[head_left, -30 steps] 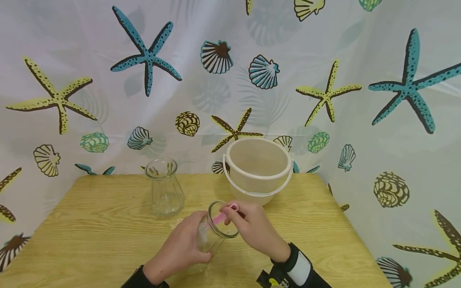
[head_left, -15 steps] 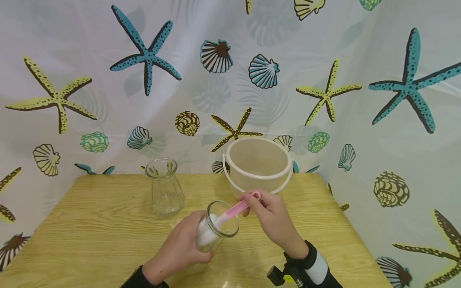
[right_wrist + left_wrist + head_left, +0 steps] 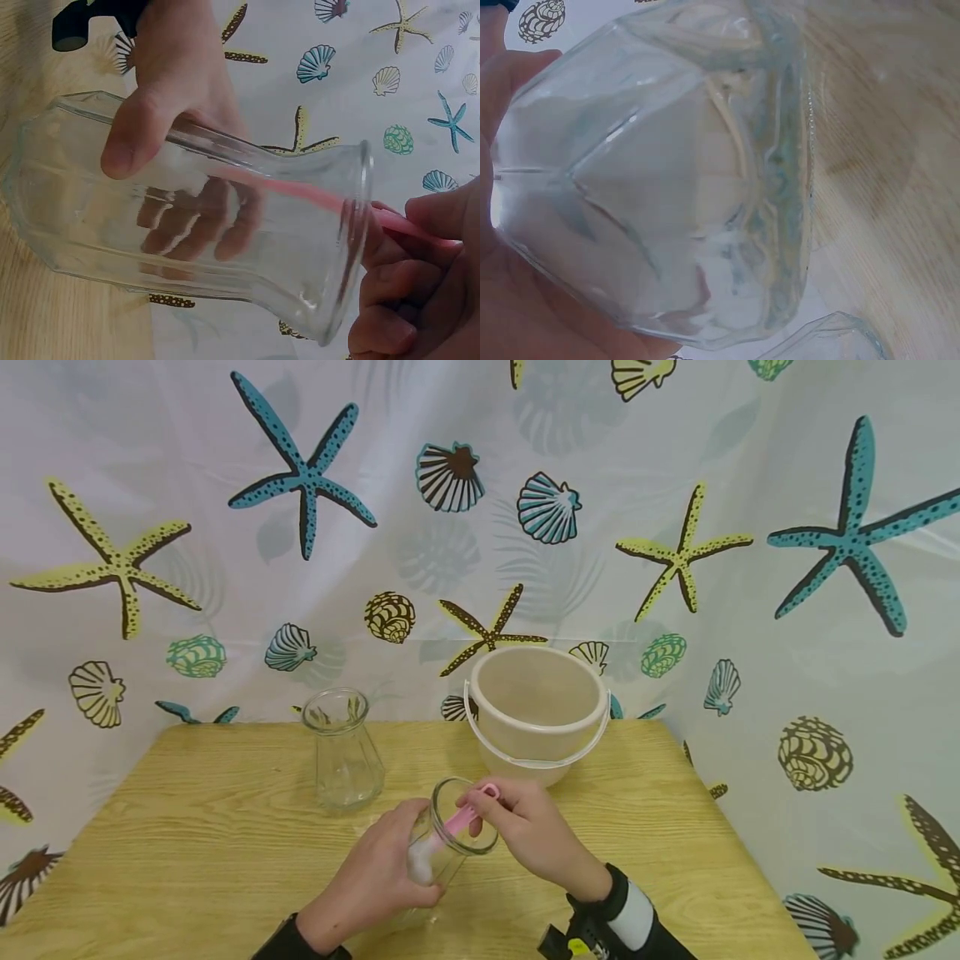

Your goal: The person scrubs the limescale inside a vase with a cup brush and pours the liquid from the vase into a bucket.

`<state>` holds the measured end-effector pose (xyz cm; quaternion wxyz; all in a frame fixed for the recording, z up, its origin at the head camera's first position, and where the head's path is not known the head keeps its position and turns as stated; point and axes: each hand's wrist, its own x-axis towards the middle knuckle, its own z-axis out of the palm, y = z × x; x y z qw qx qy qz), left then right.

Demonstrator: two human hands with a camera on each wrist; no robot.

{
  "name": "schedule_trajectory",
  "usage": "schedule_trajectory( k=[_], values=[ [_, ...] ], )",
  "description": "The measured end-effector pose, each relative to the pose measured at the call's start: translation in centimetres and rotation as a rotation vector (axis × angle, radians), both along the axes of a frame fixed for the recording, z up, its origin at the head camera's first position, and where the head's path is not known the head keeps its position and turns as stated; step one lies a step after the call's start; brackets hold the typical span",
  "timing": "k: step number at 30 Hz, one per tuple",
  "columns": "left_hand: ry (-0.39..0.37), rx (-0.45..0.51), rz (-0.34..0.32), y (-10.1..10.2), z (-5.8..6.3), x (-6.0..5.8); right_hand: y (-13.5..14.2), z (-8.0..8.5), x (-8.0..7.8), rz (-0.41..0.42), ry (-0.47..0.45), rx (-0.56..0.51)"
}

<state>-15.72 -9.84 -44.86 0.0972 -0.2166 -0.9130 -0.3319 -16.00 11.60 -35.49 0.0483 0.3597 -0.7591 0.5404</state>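
Note:
My left hand [image 3: 375, 872] grips a clear glass jar [image 3: 448, 862] around its side, the mouth tilted up and to the right. In the right wrist view its thumb lies along the near side of the glass. My right hand [image 3: 528, 835] pinches the pink handle of a bottle brush [image 3: 461, 818] right at the jar's rim. The brush's soft white head sits inside, partway down the jar. Faceted glass [image 3: 660, 172] fills most of the left wrist view, where the brush head does not show clearly.
A second glass jar [image 3: 348, 772] stands upright at the back left of the wooden table [image 3: 210, 843]. Behind my right hand is a cream bucket [image 3: 543, 747] with its handle hanging down in front. A sea-patterned curtain [image 3: 420, 560] encloses the back and sides.
My right hand first drew the brush up and right, bringing its white head near the jar's mouth, then pushed it back down inside. My left hand and the jar stayed in place.

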Motion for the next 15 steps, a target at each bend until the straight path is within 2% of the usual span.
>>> schedule_trajectory(
  k=[2, 6, 11, 15],
  values=[
    [-0.004, -0.006, -0.003, 0.0, 0.1, 0.0, -0.2, -1.1, -0.5, 0.018, -0.014, 0.031],
    [-0.012, -0.025, -0.001, 0.0, 0.2, -0.1, -0.5, -2.4, -1.2, 0.028, -0.024, 0.078],
    [-0.013, -0.017, 0.001, -0.2, 0.2, -0.1, -0.5, -2.5, -1.5, 0.030, -0.011, 0.125],
    [-0.021, -0.002, -0.007, -0.2, 0.1, -0.1, -0.7, -1.3, -0.6, 0.018, 0.014, 0.140]
  ],
)
